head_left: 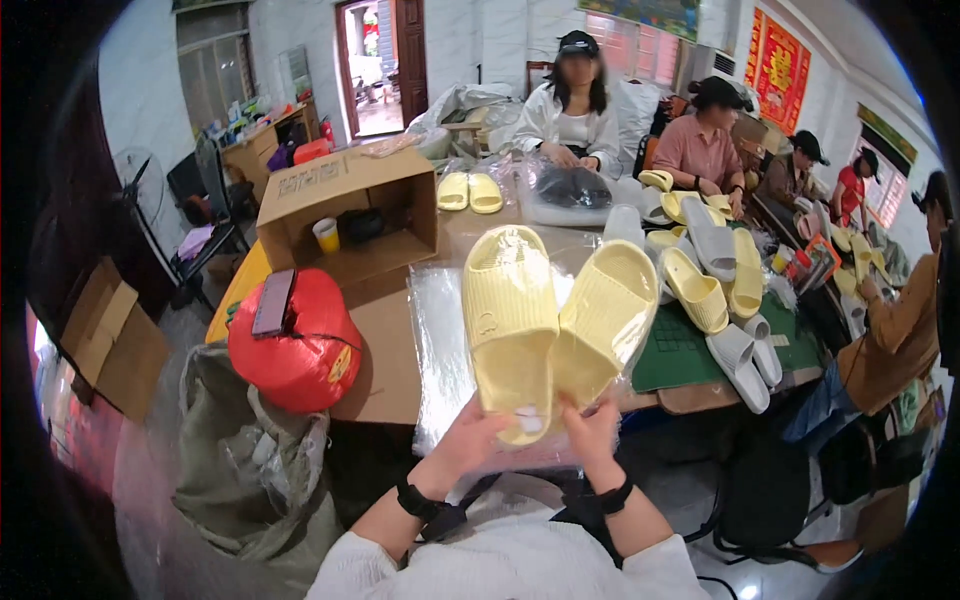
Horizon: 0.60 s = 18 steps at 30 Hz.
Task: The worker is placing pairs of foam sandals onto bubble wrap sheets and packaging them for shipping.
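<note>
I hold a pair of pale yellow slide sandals in front of me above the table's near edge. The left slide (510,325) stands toes up, and the right slide (605,315) leans to the right, overlapping it at the heel. Clear plastic film shines around them. My left hand (468,440) grips the heel end of the left slide. At the right slide's heel, my right hand (592,432) is closed, thumb upward. Beneath and left of the pair lies a stack of clear plastic bags (438,350). Parts of my fingers are hidden behind the slides.
A cardboard box (350,170) with a yellow cup (327,236) stands left, behind a red bundle (300,360) carrying a phone (273,303). Loose grey and yellow slides (735,365) cover the green mat (670,350). Several co-workers sit around the table. A sack (245,460) stands lower left.
</note>
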Each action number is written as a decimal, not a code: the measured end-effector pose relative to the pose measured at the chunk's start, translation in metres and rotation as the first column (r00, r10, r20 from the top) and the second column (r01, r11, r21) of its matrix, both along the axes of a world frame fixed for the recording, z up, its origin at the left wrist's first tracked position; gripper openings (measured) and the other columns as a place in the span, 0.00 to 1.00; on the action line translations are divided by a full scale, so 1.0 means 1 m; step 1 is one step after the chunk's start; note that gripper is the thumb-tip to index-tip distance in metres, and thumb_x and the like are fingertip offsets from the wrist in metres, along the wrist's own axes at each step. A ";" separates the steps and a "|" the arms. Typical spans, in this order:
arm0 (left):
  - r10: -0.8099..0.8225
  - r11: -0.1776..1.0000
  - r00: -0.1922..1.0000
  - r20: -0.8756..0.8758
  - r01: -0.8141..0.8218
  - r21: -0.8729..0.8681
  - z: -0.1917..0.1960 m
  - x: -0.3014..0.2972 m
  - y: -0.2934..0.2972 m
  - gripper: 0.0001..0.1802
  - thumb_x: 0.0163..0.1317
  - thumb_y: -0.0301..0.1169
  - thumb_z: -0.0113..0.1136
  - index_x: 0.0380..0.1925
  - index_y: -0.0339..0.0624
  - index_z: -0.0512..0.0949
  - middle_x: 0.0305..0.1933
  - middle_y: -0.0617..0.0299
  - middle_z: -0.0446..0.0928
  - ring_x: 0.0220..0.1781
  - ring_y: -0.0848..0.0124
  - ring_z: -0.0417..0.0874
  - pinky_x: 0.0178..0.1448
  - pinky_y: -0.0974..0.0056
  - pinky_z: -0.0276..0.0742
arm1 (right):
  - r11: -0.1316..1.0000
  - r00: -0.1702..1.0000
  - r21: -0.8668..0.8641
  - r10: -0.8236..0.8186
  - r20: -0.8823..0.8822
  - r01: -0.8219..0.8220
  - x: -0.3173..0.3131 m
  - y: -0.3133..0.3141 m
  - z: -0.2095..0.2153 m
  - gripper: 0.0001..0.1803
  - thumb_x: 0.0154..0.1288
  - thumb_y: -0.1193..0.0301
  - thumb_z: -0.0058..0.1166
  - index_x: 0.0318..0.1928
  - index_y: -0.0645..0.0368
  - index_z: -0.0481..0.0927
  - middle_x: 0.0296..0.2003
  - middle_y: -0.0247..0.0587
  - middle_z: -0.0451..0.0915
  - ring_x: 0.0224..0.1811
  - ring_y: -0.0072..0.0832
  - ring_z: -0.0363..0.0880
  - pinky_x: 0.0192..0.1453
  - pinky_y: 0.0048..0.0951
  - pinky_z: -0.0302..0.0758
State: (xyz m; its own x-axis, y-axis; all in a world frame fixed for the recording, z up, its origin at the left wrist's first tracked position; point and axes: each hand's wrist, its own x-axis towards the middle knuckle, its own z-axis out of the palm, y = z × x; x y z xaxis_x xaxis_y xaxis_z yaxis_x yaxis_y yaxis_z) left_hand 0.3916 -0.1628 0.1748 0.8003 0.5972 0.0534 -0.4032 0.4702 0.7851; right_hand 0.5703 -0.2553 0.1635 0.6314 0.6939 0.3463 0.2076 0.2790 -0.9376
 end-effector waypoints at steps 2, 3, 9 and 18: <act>0.084 0.996 0.996 -0.035 -0.083 0.023 -0.001 0.002 -0.006 0.32 0.67 0.21 0.57 0.70 0.37 0.62 0.65 0.58 0.75 0.63 0.68 0.78 0.66 0.62 0.76 | 0.987 0.981 0.079 0.146 -0.129 -0.137 -0.010 0.005 -0.019 0.27 0.64 0.80 0.63 0.62 0.65 0.69 0.55 0.43 0.78 0.56 0.28 0.77 0.60 0.30 0.76; 0.011 0.997 0.993 -0.115 -0.003 0.075 0.000 -0.003 -0.004 0.33 0.67 0.21 0.58 0.71 0.38 0.61 0.66 0.58 0.73 0.64 0.69 0.77 0.67 0.62 0.74 | 0.993 0.988 0.050 0.113 -0.108 -0.108 -0.011 0.002 -0.025 0.28 0.64 0.79 0.63 0.63 0.64 0.68 0.57 0.44 0.76 0.58 0.29 0.76 0.61 0.31 0.75; 0.216 0.925 0.975 -0.052 -0.187 0.332 -0.002 -0.058 -0.007 0.33 0.65 0.22 0.63 0.70 0.39 0.63 0.66 0.61 0.72 0.65 0.72 0.73 0.68 0.63 0.70 | 0.892 0.902 -0.135 0.430 -0.046 -0.432 0.001 -0.030 -0.027 0.35 0.54 0.77 0.68 0.63 0.63 0.70 0.55 0.43 0.75 0.62 0.33 0.71 0.62 0.35 0.73; 0.977 -0.189 -0.061 0.204 -0.690 0.698 0.010 -0.316 0.051 0.21 0.72 0.28 0.58 0.61 0.34 0.68 0.59 0.57 0.76 0.55 0.67 0.79 0.59 0.60 0.76 | 0.976 0.893 -0.205 0.159 0.422 -0.077 0.036 -0.011 -0.027 0.21 0.59 0.71 0.62 0.53 0.61 0.76 0.51 0.40 0.77 0.56 0.35 0.72 0.59 0.35 0.67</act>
State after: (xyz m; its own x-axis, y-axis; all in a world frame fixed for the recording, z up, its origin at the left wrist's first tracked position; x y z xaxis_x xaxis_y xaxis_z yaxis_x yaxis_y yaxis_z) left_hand 0.0752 -0.1122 0.1850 -0.4229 0.6635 0.6172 0.2661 -0.5601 0.7845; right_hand 0.6066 -0.2658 0.1368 0.3561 0.8297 0.4300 0.5800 0.1645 -0.7978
